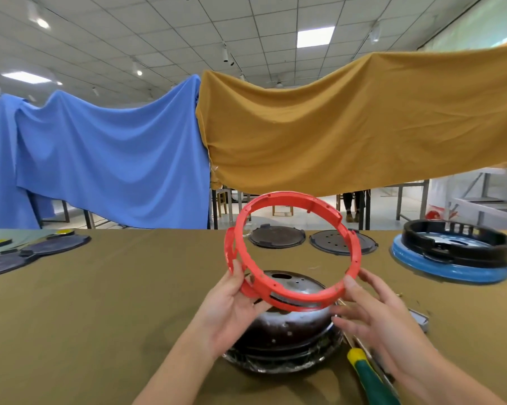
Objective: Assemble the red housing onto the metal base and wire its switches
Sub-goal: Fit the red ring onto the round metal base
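While raised, hands point(232, 299) grip housing point(293, 249).

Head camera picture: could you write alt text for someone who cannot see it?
A person's left hand and right hand hold a red ring-shaped housing, tilted up, above a domed dark metal base on an olive-covered table. A green and yellow tool handle lies at the right; blue and mustard cloths hang behind.

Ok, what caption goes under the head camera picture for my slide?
Both hands, left hand and right hand, hold a red plastic ring housing tilted above a dark domed metal base.
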Demonstrator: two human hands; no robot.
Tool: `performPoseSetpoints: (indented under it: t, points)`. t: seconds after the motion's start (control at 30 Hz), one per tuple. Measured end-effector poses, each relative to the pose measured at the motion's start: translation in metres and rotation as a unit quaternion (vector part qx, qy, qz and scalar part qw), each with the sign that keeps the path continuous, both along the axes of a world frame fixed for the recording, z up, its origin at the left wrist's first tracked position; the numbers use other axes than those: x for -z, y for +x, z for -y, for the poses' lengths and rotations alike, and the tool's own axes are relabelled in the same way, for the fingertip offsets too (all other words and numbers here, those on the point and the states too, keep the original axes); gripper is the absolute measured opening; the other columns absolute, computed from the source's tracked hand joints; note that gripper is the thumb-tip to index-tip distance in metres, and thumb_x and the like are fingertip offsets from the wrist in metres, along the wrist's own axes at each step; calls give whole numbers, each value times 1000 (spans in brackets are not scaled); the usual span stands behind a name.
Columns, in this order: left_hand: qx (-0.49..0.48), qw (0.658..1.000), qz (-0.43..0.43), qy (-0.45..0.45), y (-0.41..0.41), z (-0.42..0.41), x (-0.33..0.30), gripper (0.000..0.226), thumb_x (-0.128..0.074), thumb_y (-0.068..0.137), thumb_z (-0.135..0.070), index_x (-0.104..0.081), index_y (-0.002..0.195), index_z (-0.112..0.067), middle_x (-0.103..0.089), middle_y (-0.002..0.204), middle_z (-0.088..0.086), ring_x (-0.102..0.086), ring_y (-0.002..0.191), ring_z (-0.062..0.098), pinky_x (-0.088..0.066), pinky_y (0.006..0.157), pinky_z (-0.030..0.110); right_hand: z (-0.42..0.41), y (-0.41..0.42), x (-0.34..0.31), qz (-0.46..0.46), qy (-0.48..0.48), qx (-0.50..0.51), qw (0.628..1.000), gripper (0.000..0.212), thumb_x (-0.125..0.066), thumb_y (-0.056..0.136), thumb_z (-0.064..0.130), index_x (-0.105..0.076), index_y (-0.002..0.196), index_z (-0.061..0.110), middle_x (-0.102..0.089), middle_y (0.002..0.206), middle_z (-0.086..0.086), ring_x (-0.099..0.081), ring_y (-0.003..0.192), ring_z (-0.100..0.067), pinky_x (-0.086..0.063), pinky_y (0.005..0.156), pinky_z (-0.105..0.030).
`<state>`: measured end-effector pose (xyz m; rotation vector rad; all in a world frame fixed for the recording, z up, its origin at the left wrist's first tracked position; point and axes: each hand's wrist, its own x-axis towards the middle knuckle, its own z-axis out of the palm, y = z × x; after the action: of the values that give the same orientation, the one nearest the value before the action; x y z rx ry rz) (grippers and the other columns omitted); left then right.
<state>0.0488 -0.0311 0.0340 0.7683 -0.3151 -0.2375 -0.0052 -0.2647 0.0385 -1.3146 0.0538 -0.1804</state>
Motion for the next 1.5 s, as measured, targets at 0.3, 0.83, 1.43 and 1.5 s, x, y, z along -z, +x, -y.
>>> performPoseSetpoints:
  t: [0.3, 0.83, 1.43, 1.5]
  points:
    - [-114, 977, 43, 178, 0, 3, 3, 45, -61, 83, -22, -57, 128, -23, -71, 92, 13, -69, 105, 34, -59, 78, 46, 10, 6, 5, 56, -30, 71, 995, 57, -72, 85, 13, -50, 133, 37, -69, 108, -7, -75, 87, -20, -61, 71, -35]
    - [-188, 951, 33, 243, 4, -1, -1, 51, -72, 74, -44, -59, 106, -7, -71, 79, 11, -74, 81, 27, -60, 65, 44, 9, 4, 8, 76, -73, 42, 994, 49, -78, 71, 39, -61, 115, 26, -77, 92, 5, -73, 87, -10, -60, 69, -30]
    - [-165, 965, 6, 203, -2, -3, -10, 40, -59, 82, -42, -69, 91, -5, -69, 71, 15, -64, 53, 22, -50, 41, 28, 14, 8, 8, 14, 23, 3, 1000, 73, -80, 58, 49, -59, 114, 7, -68, 64, 1, -58, 54, -13, -55, 53, -27]
    - [-162, 968, 0, 192, -2, -3, -11, 33, -59, 83, -38, -67, 88, -7, -68, 68, 14, -63, 51, 21, -48, 39, 27, 15, 8, 8, 10, 23, -6, 1000, 75, -80, 58, 50, -58, 115, 6, -67, 64, 1, -57, 53, -13, -53, 52, -27]
